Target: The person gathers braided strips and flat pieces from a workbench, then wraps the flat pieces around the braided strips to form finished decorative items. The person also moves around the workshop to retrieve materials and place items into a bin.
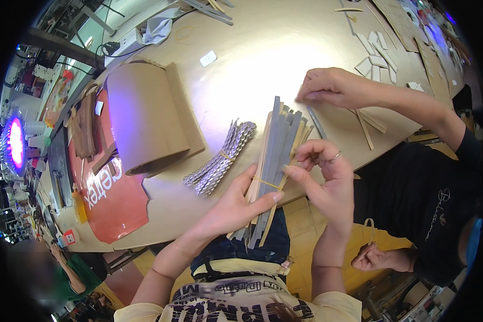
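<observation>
Item one, centre of the frame: a bundle of flat grey and tan strips (276, 161), long and thin, fanned a little at its upper end and bound near the middle by a yellow rubber band (267, 184). My left hand (236, 206) holds it from the left, thumb laid across the front just below the band and fingers curled behind, where I cannot see them. The bundle's lower end runs down over the table edge and is partly lost against my dark trousers.

Item two: my right hand (327, 177), just right of the bundle, ring on one finger. The forefinger stretches left to touch the strips beside the band; the other fingers are bent and close together. Whether they pinch the band I cannot tell.

Item three, left of centre: a second bundle of silvery scalloped strips (220, 160), lying on the brown table (284, 48) and tied with its own band.

Item four, upper left: a curved roll of brown cardboard (145, 121), one end overlapping a red sheet (112, 204) with lettering.

Item five, upper right: another person's hand (330, 86), fingers pressed down on the table near loose strips (367, 126); their other hand (373, 257), lower right, holds something small I cannot make out.

Item six, upper right edge: pale cut pieces (375, 59), small and blurred.
</observation>
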Demonstrator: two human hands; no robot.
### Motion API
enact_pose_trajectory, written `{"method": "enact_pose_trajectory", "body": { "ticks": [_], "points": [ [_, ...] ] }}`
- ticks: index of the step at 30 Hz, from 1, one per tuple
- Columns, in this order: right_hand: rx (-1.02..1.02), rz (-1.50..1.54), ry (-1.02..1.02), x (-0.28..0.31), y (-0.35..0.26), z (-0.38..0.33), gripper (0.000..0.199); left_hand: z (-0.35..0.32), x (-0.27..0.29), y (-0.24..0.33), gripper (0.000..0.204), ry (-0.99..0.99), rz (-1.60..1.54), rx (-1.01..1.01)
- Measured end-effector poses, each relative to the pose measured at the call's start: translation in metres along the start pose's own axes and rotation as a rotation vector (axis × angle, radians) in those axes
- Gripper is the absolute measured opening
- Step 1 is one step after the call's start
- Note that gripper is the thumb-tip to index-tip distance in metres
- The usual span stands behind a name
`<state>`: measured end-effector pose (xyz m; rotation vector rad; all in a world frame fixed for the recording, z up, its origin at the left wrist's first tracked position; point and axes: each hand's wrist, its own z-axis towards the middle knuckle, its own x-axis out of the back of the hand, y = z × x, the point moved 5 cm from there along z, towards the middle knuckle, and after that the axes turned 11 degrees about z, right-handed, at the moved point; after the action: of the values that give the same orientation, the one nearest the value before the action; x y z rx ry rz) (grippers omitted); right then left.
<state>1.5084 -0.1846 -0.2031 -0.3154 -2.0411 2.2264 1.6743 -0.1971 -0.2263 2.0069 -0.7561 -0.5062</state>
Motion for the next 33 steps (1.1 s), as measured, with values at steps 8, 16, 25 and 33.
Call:
{"method": "enact_pose_trajectory", "body": {
  "ticks": [8,16,25,33],
  "points": [
    [-0.05,-0.07,-0.025,-0.016,0.012,-0.019,0.016,-0.018,0.004,-0.009,0.049,0.133,0.104,-0.022],
    [-0.136,0.069,-0.062,-0.003,0.024,-0.022,0.013,-0.018,0.002,-0.021,0.046,-0.02,0.047,0.09],
    [-0.183,0.344,0.132,0.031,0.03,-0.008,0.013,-0.011,-0.005,-0.018,0.039,-0.119,-0.217,0.111],
    [-0.194,0.463,0.077,0.016,0.031,0.006,0.014,-0.008,-0.004,-0.017,0.046,-0.17,-0.259,0.099]
  ]
}}
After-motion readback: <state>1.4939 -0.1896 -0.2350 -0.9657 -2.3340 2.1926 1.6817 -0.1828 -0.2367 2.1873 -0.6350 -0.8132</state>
